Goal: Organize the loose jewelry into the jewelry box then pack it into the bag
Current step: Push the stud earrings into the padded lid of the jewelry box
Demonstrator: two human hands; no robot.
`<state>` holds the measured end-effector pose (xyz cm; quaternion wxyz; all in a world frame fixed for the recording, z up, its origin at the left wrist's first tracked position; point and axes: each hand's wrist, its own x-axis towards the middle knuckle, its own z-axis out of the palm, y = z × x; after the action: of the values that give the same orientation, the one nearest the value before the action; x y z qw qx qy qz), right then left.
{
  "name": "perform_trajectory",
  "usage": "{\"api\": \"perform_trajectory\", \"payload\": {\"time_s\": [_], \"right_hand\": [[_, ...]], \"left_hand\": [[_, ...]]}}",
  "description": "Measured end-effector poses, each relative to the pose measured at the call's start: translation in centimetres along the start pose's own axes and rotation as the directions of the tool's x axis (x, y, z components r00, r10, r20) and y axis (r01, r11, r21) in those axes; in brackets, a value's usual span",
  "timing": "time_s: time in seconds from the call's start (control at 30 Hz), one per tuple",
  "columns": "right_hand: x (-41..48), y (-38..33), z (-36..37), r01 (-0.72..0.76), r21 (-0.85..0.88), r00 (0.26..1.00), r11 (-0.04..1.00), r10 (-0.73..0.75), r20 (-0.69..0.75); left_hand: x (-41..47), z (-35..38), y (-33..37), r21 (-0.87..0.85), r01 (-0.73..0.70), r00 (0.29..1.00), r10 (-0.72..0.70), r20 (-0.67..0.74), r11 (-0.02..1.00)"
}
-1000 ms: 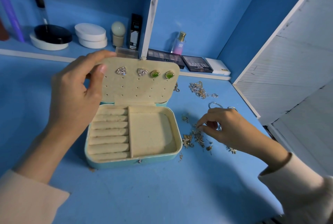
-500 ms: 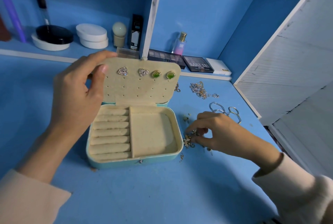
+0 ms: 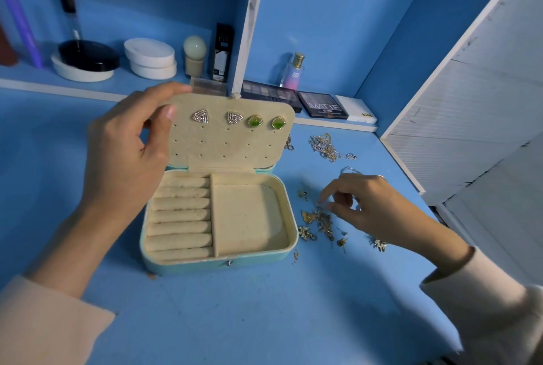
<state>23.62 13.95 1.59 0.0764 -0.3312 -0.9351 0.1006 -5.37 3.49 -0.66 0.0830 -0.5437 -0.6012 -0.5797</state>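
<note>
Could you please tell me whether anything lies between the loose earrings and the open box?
Nothing visible does: only bare table separates the earrings, which the right hand pinches at, from the box, and the left hand holds the lid up.

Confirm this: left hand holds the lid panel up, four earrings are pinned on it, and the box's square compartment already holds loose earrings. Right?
One error: the head view shows the square compartment empty. The left hand does hold the lid panel, with four earrings pinned.
</note>
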Motion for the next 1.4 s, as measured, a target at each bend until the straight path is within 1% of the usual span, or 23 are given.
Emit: {"api": "perform_trajectory", "payload": {"time_s": [0.4,0.53,0.6,0.7,0.77,0.8,0.87,0.93,1.07,1.2,1.27,1.4], "right_hand": [[0.2,-0.3,0.2,0.035,-0.022,0.997,0.999,-0.034,0.068],[0.3,-0.3,0.5,0.026,-0.023,0.998,0.999,-0.024,0.050],[0.3,-0.2,0.3,-0.005,-0.009,1.000,1.000,0.005,0.030],[0.2,-0.2,-0.3,-0.065,0.078,0.998,0.995,0.065,0.003],[0.2,-0.3,-0.8,-0.140,0.199,0.990,0.970,0.143,0.000],[0.2,-0.5,-1.0,-0.186,0.287,0.982,0.940,0.190,0.013],[0.3,-0.6,-1.3,-0.254,0.465,0.965,0.848,0.257,0.059],[0.3,-0.7,-1.5,-0.295,0.571,0.949,0.766,0.302,0.086],[0.3,-1.2,-1.5,-0.329,0.647,0.934,0.688,0.340,0.114],[0.5,-2.8,-1.6,-0.316,0.715,0.943,0.624,0.289,0.165],[0.9,-3.9,-1.5,-0.290,0.723,0.952,0.627,0.269,0.149],[2.4,-6.5,-1.1,-0.190,0.703,0.975,0.685,0.217,0.053]], "left_hand": [[0.0,-0.1,0.0,0.008,0.002,1.000,-0.002,-0.002,1.000],[0.0,-0.1,0.0,0.009,0.000,1.000,0.000,0.001,1.000],[0.0,-0.1,0.1,0.002,0.010,1.000,-0.010,0.004,1.000],[-0.1,-0.1,0.2,0.010,0.017,1.000,-0.017,0.010,1.000],[0.0,-0.1,0.2,0.009,0.018,1.000,-0.018,0.011,1.000],[-0.1,-0.1,0.2,0.010,0.016,1.000,-0.016,0.011,1.000],[-0.1,-0.1,0.2,0.011,0.013,1.000,-0.013,0.011,1.000],[-0.1,-0.1,0.2,0.000,0.013,1.000,-0.013,0.012,1.000],[-0.1,-0.1,0.2,-0.003,0.012,1.000,-0.012,0.014,1.000],[0.0,-0.2,0.1,-0.005,0.007,1.000,-0.007,0.024,1.000],[-0.1,-0.2,0.0,0.003,-0.008,1.000,0.008,0.027,1.000],[-0.1,-0.1,-0.2,-0.022,-0.004,1.000,0.005,0.025,1.000]]}}
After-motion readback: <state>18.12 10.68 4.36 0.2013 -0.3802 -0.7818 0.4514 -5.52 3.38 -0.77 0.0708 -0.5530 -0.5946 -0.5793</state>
